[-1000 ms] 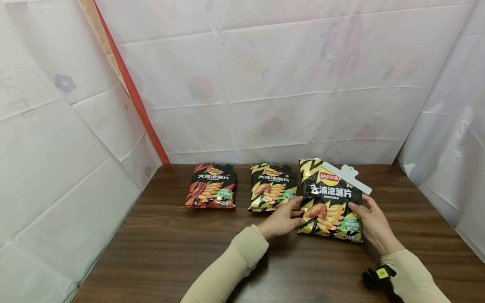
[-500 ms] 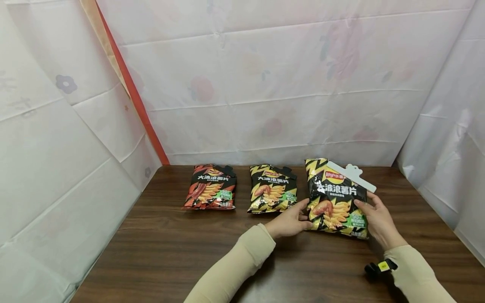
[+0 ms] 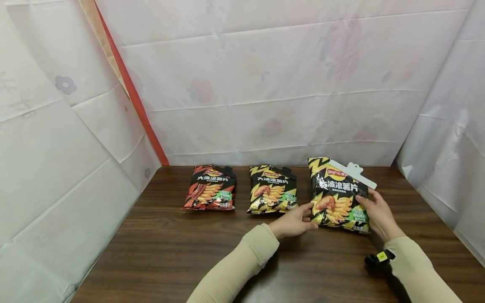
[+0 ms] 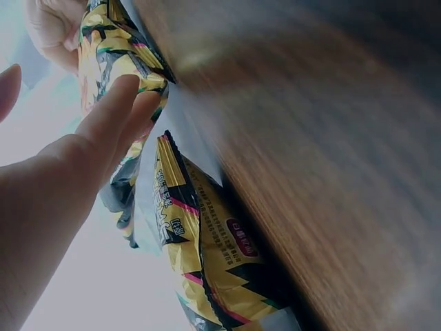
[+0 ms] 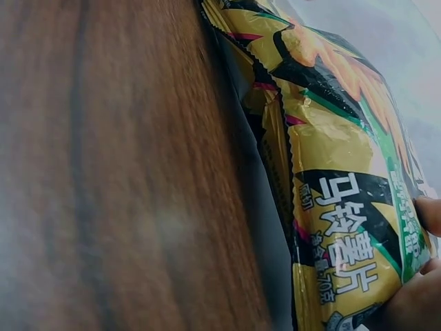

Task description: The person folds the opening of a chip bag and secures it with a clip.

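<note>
A black and yellow bag of potato chips (image 3: 337, 193), the largest in the head view, stands between both hands at the right of the table. A white bag clip (image 3: 353, 171) sits slanted across its upper right corner. My right hand (image 3: 379, 213) grips the bag's right edge with the thumb on the front. At the opposite edge my left hand (image 3: 293, 219) touches the bag's lower left side. In the left wrist view, its straight fingers (image 4: 114, 114) lie against the yellow wrapper, the thumb apart. The right wrist view shows the bag's lower edge close over the wood.
Left of the held bag lies a smaller-looking yellow and black chip bag (image 3: 272, 189) with a black clip (image 3: 285, 172). Farther left is a red chip bag (image 3: 210, 189), also clipped in black (image 3: 225, 171). Patterned white sheets (image 3: 265, 84) enclose the brown wooden table (image 3: 182, 252).
Both hands have shifted the held bag to the right and slightly back, away from the middle bag. The other two bags stay in place.
</note>
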`<state>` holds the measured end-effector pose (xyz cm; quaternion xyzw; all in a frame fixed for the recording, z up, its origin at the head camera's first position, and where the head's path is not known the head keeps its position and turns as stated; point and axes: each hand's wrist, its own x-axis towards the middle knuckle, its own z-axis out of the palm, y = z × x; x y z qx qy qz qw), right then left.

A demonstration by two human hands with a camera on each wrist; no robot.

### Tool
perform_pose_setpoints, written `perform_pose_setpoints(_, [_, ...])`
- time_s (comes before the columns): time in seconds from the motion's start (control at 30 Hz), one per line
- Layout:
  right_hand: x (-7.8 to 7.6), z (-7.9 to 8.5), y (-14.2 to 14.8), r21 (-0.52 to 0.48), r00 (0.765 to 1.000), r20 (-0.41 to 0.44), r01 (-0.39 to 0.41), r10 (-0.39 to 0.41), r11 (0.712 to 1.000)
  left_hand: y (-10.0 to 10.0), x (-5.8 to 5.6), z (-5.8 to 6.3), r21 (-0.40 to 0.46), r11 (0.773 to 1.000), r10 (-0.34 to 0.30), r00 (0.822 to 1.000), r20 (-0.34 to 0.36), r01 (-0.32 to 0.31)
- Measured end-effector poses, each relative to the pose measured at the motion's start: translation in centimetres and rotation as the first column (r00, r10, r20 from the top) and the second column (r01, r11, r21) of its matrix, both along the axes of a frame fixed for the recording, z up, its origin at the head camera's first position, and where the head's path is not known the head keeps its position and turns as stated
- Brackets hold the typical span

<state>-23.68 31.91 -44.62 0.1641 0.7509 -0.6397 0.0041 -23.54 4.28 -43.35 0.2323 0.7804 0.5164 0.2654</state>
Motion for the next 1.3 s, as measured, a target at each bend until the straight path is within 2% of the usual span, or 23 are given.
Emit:
perform_pose_setpoints(0.3, [-1.1, 0.1, 0.0, 0.044, 0.999, 0.044, 0.002, -0.004, 0.999, 0.4, -0.2, -0.1, -0.078, 0.997, -0.034, 0.996, -0.086, 0.028])
perform_pose_setpoints(0.57, [-2.2, 0.1, 0.1, 0.089, 0.999, 0.045, 0.017, -0.022, 0.996, 0.7, -0.5, -0.3, -0.104, 0.994, -0.049, 0.992, -0.119, 0.037])
perform_pose_setpoints(1.0, [-3.2, -0.1, 0.5, 0.151, 0.997, 0.076, -0.044, 0.032, 0.988, 0.8, -0.4, -0.2, -0.112, 0.993, -0.050, 0.992, -0.120, 0.036])
perform_pose_setpoints(1.3, [-3.6, 0.1, 0.8, 0.151, 0.993, 0.100, -0.074, 0.059, 0.986, 0.8, -0.4, -0.2, -0.073, 0.996, -0.051, 0.995, -0.091, 0.044])
